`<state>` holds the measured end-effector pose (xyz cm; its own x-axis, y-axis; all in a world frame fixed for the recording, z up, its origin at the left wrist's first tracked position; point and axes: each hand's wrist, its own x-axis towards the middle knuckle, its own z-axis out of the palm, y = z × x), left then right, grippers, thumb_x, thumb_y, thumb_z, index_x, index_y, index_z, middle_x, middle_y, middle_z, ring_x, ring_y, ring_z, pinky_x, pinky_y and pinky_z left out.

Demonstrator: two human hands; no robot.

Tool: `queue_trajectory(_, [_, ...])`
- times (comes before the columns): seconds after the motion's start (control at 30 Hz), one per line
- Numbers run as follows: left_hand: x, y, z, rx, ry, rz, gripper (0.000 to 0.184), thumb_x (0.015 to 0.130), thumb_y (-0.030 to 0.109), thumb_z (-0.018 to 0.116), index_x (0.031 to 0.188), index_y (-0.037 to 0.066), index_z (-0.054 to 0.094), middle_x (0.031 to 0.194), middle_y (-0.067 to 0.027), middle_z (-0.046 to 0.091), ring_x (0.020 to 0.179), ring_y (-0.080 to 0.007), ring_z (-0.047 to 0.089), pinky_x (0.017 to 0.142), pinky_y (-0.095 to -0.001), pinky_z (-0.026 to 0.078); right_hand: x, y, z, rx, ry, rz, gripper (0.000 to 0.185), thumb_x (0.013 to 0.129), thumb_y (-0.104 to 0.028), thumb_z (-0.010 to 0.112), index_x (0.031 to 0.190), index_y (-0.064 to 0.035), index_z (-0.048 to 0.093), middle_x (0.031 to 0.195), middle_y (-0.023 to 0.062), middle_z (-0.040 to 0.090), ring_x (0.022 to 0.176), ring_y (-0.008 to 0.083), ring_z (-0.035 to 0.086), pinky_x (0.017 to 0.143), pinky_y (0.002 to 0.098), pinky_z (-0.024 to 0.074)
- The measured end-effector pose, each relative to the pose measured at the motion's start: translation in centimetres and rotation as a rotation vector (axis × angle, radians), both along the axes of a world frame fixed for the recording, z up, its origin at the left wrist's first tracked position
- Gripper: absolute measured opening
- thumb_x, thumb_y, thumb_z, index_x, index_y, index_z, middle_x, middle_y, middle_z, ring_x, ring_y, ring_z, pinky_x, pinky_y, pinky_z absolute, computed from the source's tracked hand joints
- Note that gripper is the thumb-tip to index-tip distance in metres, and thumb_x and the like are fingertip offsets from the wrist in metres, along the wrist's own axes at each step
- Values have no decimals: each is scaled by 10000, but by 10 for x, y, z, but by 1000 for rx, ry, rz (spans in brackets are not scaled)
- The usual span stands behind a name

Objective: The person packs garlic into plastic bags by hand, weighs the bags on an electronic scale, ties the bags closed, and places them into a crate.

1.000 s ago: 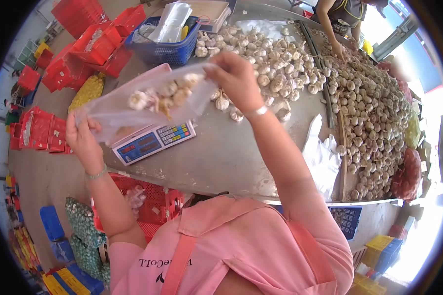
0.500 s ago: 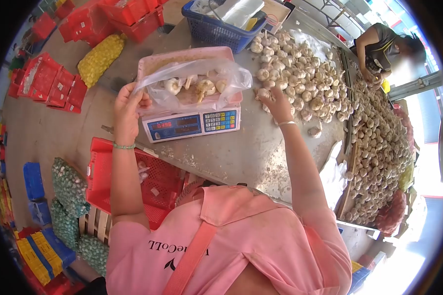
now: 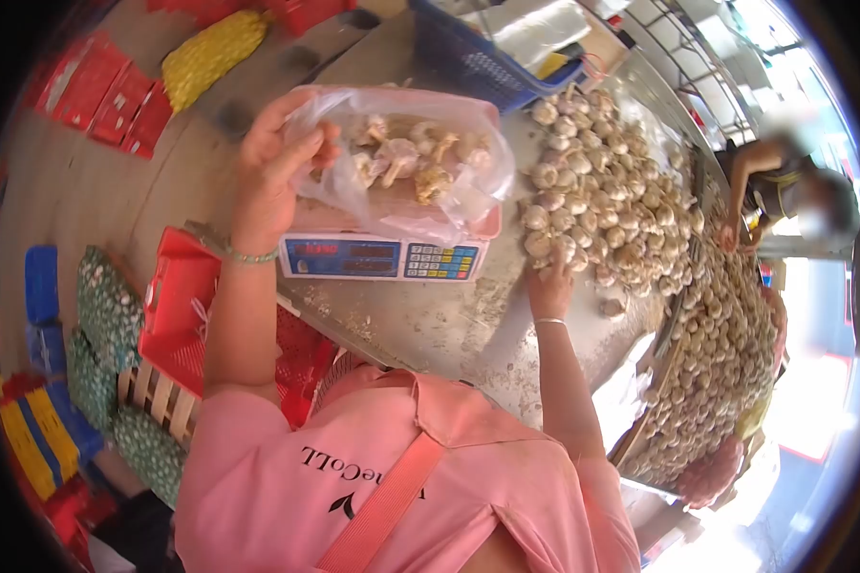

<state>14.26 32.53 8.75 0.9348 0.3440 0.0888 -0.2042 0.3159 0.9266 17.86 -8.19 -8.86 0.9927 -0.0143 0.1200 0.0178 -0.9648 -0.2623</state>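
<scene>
Gripped at its edge, a clear plastic bag (image 3: 473, 205) with several garlic bulbs (image 3: 397, 158) inside hangs from my left hand (image 3: 277, 167), over the pink tray (image 3: 489, 224) of a digital scale (image 3: 382, 258). The bag hides much of the tray. My right hand (image 3: 549, 286) is at the near left edge of a heap of loose garlic (image 3: 612, 181) on the metal table, its fingers closed around a garlic bulb (image 3: 562, 250). My fingertips are partly hidden there.
A blue basket (image 3: 497, 62) holding plastic stands behind the scale. A larger garlic bank (image 3: 707, 353) lies to the right, where another person (image 3: 774, 181) works. Red crates (image 3: 177, 315) and green net sacks (image 3: 110, 306) stand at left, below the table.
My left hand has raised the bag's edge, and the bulbs have shifted inside. My right hand has moved toward me along the heap and closed on a bulb. The whole view has shifted.
</scene>
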Motion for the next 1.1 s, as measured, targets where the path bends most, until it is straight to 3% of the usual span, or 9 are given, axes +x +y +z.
queue_trajectory(0.1, [2, 6, -6, -7, -58, -50, 401, 806, 86, 548, 1192, 23, 456, 903, -76, 612, 706, -116, 546, 621, -227, 419, 11, -9, -1, 290, 7, -60, 646, 742, -195, 596, 1318, -105, 317, 1148, 223, 451, 999, 378, 509, 829, 441, 438])
queue_trajectory(0.23, [3, 11, -11, -54, -136, -103, 404, 810, 97, 542, 1197, 15, 456, 909, -103, 610, 686, -128, 529, 608, -241, 414, 33, -18, -2, -37, 105, -34, 714, 707, -248, 584, 1353, -217, 280, 1122, 264, 440, 981, 415, 512, 787, 482, 452])
queue_trajectory(0.43, [3, 16, -6, -292, -138, -166, 348, 808, 15, 591, 1132, 9, 463, 890, -95, 609, 788, -134, 590, 698, -213, 479, 65, -2, 19, -142, 323, -99, 683, 683, -312, 612, 1296, -174, 344, 1038, 251, 580, 959, 409, 556, 804, 450, 454])
queue_trajectory(0.6, [-3, 23, -19, -101, -206, -121, 375, 831, 92, 534, 1189, 8, 461, 913, -109, 614, 673, -128, 530, 620, -244, 431, 86, -77, -54, 493, 35, -111, 511, 748, -251, 654, 1175, -37, 471, 939, 149, 623, 868, 289, 584, 783, 346, 455])
queue_trajectory(0.67, [-8, 19, -21, -174, -194, -126, 364, 839, 92, 529, 1188, 12, 461, 900, -102, 615, 669, -118, 533, 616, -232, 432, 65, -40, -3, 1017, 266, -380, 357, 824, -181, 602, 1133, -45, 488, 893, 96, 590, 714, 159, 572, 568, 257, 475])
queue_trajectory(0.73, [-12, 19, -22, -187, -205, -135, 361, 842, 94, 527, 1188, 13, 461, 897, -101, 615, 665, -114, 534, 611, -228, 431, 52, -10, 44, 1276, 444, -455, 327, 847, -154, 574, 1144, -57, 475, 912, 88, 586, 712, 158, 584, 526, 252, 475])
queue_trajectory(0.8, [-13, 19, -23, -191, -202, -149, 357, 846, 96, 525, 1187, 14, 461, 894, -101, 615, 662, -110, 536, 606, -224, 430, 50, 23, 71, 1378, 187, -293, 325, 871, -148, 540, 1174, -64, 454, 896, 80, 592, 719, 164, 591, 537, 252, 483])
queue_trajectory(1.0, [-17, 14, -19, -183, -234, -166, 347, 843, 85, 525, 1178, 9, 469, 889, -99, 615, 640, -106, 535, 585, -219, 431, 25, 133, 205, 701, 61, 608, 267, 826, -25, 578, 1089, -32, 537, 926, 72, 613, 723, 145, 594, 621, 253, 470])
queue_trajectory(1.1, [-18, 10, -14, -186, -226, -150, 335, 836, 74, 531, 1163, 16, 486, 880, -96, 616, 634, -107, 535, 578, -222, 433, 23, 186, 212, 316, -34, 918, 387, 761, -58, 628, 1136, -68, 533, 845, 140, 627, 630, 245, 622, 575, 308, 488])
